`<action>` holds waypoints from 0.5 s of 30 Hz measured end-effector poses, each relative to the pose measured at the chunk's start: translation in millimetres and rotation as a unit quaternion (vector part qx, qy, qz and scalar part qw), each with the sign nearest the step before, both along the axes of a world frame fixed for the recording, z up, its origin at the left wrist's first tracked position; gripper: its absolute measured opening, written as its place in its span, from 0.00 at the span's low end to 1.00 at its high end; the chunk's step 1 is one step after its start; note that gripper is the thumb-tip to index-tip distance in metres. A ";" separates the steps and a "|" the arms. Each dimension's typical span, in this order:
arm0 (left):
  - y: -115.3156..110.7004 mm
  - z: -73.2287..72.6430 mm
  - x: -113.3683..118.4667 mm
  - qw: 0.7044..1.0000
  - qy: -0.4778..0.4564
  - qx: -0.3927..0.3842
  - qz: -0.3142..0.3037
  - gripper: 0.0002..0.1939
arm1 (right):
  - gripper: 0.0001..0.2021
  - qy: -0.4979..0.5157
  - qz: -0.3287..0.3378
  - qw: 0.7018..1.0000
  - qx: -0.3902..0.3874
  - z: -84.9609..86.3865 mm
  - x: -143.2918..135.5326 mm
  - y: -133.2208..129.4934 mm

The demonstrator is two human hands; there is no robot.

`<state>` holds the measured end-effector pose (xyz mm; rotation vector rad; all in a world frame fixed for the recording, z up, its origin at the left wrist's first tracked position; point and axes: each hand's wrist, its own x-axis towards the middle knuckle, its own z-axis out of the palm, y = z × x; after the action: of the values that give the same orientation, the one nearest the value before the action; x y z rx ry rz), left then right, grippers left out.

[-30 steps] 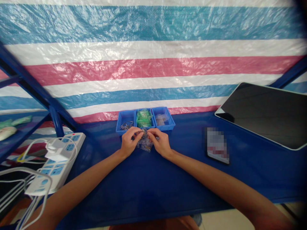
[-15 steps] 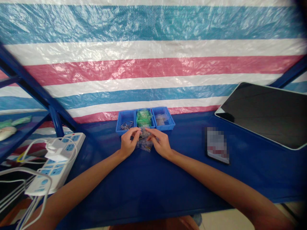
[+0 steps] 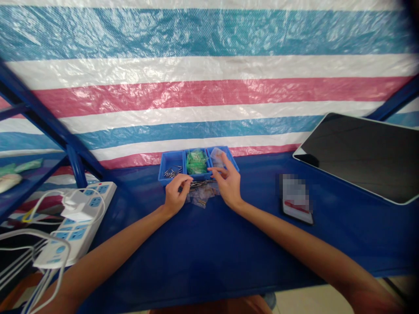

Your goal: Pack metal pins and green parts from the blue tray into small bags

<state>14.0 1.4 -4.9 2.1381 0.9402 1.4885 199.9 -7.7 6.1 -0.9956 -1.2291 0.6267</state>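
Note:
My left hand is closed in a pinch in front of the blue bins; what sits between its fingertips is too small to make out. My right hand reaches over the right blue bin, thumb and fingers apart, its fingertips at a small clear plastic bag. Between the hands lie thin metal pins and small clear bags with brass-coloured pieces inside. More metal pins lie in the left blue bin. Green packets fill the middle bin.
A white power strip with plugs and cables stands on the left. A phone and a dark flat screen lie on the right of the blue table. A striped plastic sheet hangs behind.
My right hand has moved away from the left one, up and right to the right bin, and its fingers have spread. The left hand has hardly moved.

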 end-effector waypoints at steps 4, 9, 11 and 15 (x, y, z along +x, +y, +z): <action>-0.4 0.7 0.1 1.000 0.001 0.009 -0.005 0.06 | 0.33 0.101 0.010 0.994 -0.028 6.6 7.9 12.2; -0.2 0.9 0.3 1.000 0.006 0.015 -0.007 0.07 | 0.28 0.199 0.007 0.975 -0.094 6.6 14.4 23.9; -0.1 0.8 0.3 1.000 0.006 0.015 -0.006 0.07 | 0.29 0.230 0.008 0.966 -0.119 7.6 14.3 24.5; 0.0 1.0 0.0 1.000 0.008 0.016 -0.007 0.07 | 0.37 0.267 -0.001 0.954 -0.135 11.8 11.8 21.5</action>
<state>14.0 1.4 -3.9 2.1784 0.9096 1.4919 211.7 13.8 17.9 -0.9630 -0.6740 1.0062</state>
